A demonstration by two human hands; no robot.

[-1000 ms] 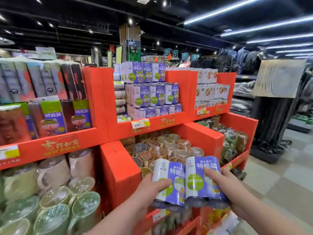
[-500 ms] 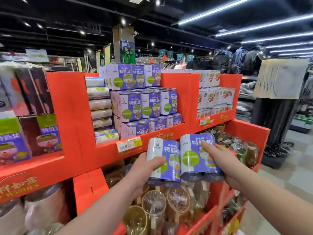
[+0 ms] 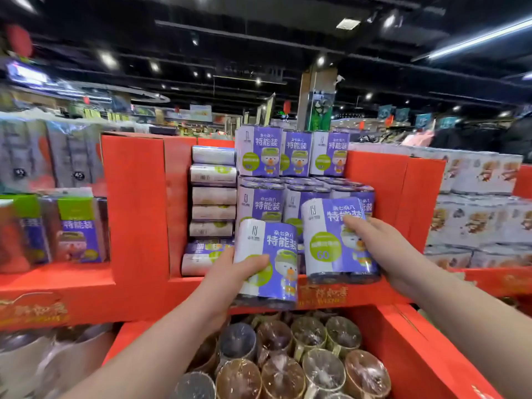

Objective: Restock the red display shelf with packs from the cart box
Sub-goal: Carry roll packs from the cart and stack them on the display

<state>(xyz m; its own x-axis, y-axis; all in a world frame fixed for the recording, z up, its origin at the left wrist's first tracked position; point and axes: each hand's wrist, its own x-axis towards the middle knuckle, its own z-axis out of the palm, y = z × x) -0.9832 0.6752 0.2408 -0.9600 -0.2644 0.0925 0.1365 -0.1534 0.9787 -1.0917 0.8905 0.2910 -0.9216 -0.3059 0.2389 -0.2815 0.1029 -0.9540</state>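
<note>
Nearest, wrapped cups are seen packed in the lower red bin. Above them, one purple pack is clasped in the curled grip of the left hand, and a second purple pack in that of the right hand — both held before the front lip of the red display shelf. Behind, matching stacked packs are ranged in upright tiers in that shelf's middle bay.
</note>
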